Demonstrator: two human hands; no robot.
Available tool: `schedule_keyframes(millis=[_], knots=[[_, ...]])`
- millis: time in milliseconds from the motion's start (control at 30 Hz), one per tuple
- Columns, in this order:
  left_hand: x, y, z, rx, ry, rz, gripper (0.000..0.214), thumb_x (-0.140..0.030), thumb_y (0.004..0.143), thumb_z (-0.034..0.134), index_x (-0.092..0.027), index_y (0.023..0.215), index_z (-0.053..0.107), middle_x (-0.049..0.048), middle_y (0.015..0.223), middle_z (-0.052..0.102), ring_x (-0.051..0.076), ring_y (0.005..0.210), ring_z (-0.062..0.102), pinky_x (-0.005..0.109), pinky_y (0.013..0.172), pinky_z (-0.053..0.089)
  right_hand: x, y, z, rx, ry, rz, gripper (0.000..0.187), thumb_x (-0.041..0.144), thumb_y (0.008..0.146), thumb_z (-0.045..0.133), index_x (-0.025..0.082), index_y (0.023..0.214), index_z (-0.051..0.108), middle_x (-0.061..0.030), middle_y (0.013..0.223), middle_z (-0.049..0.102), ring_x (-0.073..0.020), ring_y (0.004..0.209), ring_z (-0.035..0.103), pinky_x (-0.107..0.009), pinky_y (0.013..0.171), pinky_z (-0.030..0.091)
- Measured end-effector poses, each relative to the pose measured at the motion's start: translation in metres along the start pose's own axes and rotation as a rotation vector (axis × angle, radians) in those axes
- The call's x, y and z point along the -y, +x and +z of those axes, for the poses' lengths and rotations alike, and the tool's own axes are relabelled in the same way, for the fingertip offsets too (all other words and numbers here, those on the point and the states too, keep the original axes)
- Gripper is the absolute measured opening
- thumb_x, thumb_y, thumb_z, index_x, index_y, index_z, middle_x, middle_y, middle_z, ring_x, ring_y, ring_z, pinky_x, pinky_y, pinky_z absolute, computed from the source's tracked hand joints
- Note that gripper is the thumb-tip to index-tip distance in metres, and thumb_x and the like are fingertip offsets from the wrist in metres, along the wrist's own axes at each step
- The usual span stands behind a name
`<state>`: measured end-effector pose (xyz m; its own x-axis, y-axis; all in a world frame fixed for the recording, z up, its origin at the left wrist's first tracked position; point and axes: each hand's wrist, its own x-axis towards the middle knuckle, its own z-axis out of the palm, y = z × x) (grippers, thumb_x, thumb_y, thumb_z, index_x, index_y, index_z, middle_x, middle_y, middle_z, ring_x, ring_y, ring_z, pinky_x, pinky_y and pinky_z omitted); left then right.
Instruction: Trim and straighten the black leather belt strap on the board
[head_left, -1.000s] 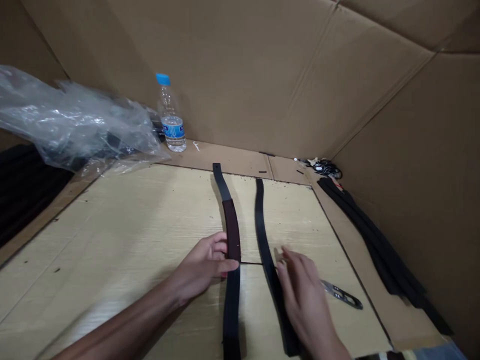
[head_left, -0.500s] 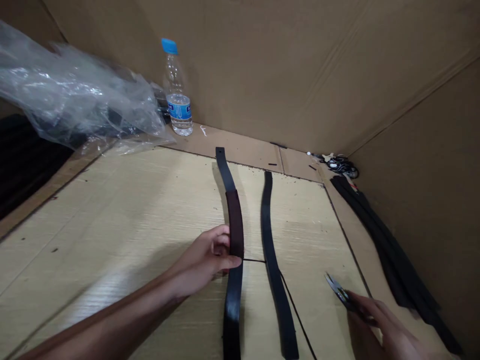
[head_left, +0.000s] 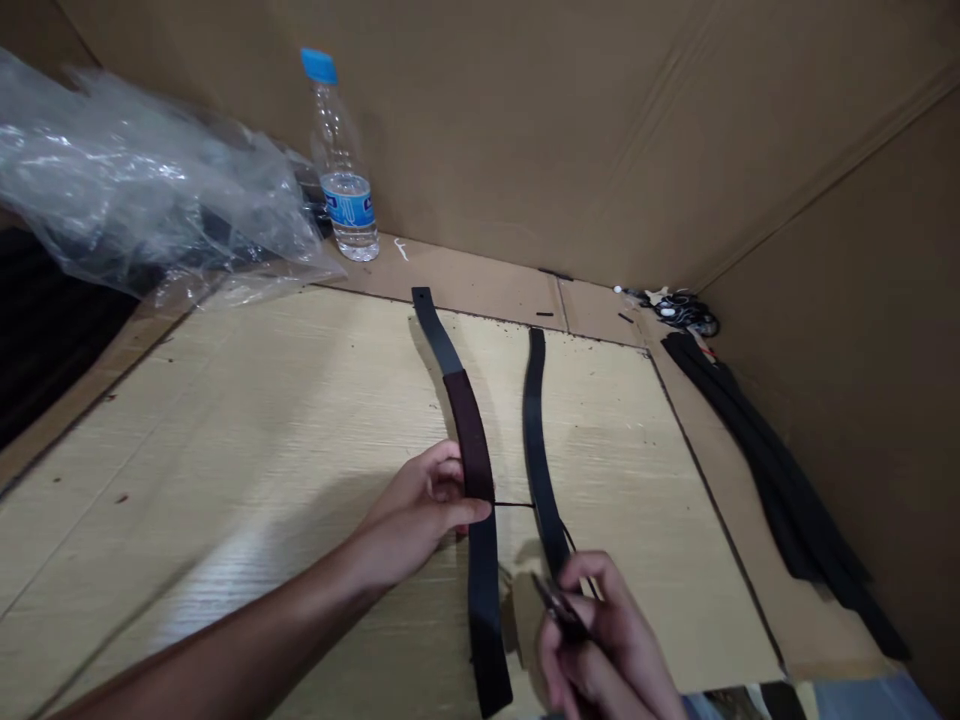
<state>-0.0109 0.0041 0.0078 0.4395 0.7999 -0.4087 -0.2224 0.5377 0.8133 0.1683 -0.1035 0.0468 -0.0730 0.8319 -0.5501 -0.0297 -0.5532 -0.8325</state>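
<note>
Two long dark straps lie side by side on the pale wooden board (head_left: 225,430). The left strap (head_left: 457,400) is black with a brown middle section. My left hand (head_left: 420,515) pinches it at the end of that brown part. A thin black thread runs from there to the right strap (head_left: 536,420). My right hand (head_left: 600,650) is closed round small metal snips (head_left: 555,598), their tips pointing up and left, close to the thread and between the two straps.
A water bottle (head_left: 341,170) with a blue cap stands at the back by the cardboard wall. Crumpled clear plastic (head_left: 142,190) covers the back left. A pile of black straps (head_left: 772,470) lies along the right wall, with small clips (head_left: 679,308) in the corner.
My right hand left the right strap, picked the snips up off the board at the right, and brought them in between the straps. My left hand kept its hold.
</note>
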Motion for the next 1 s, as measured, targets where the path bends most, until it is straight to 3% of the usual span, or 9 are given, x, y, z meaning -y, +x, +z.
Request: schedule_keyframes(millis=[100,167,333,433,633,800,1000], knots=[[-0.001,0.0,0.001,-0.017,-0.005,-0.004,0.029,-0.014,0.064,0.068,-0.015,0.09,0.056,0.0061,0.087,0.064,0.02,0.082,0.06,0.029,0.069,0.044,-0.007,0.013,0.01,0.064,-0.13,-0.028,0.02,0.036,0.08,0.05,0.017,0.081,0.052,0.0021,0.053,0.047,-0.0081,0.045,0.034,-0.02,0.044,0.027],[-0.002,-0.001,0.001,-0.024,0.001,-0.016,0.029,-0.016,0.065,0.068,-0.016,0.091,0.056,0.0064,0.088,0.064,0.02,0.082,0.06,0.029,0.068,0.044,-0.01,0.015,0.007,-0.008,-0.275,-0.068,0.028,0.041,0.083,0.047,0.017,0.07,0.053,-0.0007,0.056,0.048,-0.0106,0.05,0.039,-0.021,0.046,0.031],[-0.001,-0.002,0.0,-0.041,0.001,-0.028,0.033,-0.019,0.065,0.07,-0.017,0.095,0.057,0.0071,0.096,0.066,0.021,0.087,0.061,0.031,0.07,0.046,-0.012,0.014,0.004,-0.215,-0.481,-0.11,0.036,0.053,0.088,0.046,0.02,0.082,0.059,-0.0054,0.073,0.057,-0.0166,0.066,0.052,-0.024,0.056,0.042],[0.001,-0.002,-0.001,-0.028,0.01,-0.008,0.031,-0.019,0.065,0.07,-0.017,0.093,0.056,0.0068,0.093,0.065,0.02,0.083,0.06,0.029,0.068,0.046,-0.015,0.019,0.011,-0.232,-0.454,-0.113,0.039,0.057,0.087,0.047,0.02,0.081,0.057,-0.0032,0.071,0.054,-0.0151,0.066,0.051,-0.023,0.059,0.042],[0.004,0.001,-0.002,-0.035,-0.026,-0.024,0.033,-0.021,0.063,0.072,-0.016,0.091,0.055,0.0052,0.086,0.064,0.017,0.077,0.059,0.027,0.065,0.045,-0.018,0.031,0.019,-0.077,-0.25,0.019,0.041,0.057,0.089,0.044,0.018,0.081,0.05,0.0022,0.066,0.043,-0.0096,0.056,0.039,-0.019,0.051,0.033],[0.005,0.001,-0.001,-0.032,-0.071,-0.026,0.034,-0.022,0.061,0.073,-0.016,0.089,0.055,0.0047,0.083,0.063,0.017,0.074,0.059,0.027,0.062,0.044,-0.016,0.036,0.021,-0.057,-0.16,0.058,0.044,0.06,0.087,0.046,0.017,0.078,0.047,0.0044,0.061,0.034,-0.0082,0.052,0.03,-0.019,0.047,0.028],[0.004,-0.003,0.001,-0.031,-0.091,-0.041,0.036,-0.023,0.061,0.073,-0.017,0.092,0.055,0.0058,0.088,0.063,0.018,0.078,0.059,0.028,0.066,0.045,-0.009,0.04,0.026,-0.123,-0.215,-0.038,0.042,0.059,0.085,0.049,0.018,0.076,0.047,0.0034,0.064,0.039,-0.0084,0.054,0.033,-0.018,0.048,0.031]])
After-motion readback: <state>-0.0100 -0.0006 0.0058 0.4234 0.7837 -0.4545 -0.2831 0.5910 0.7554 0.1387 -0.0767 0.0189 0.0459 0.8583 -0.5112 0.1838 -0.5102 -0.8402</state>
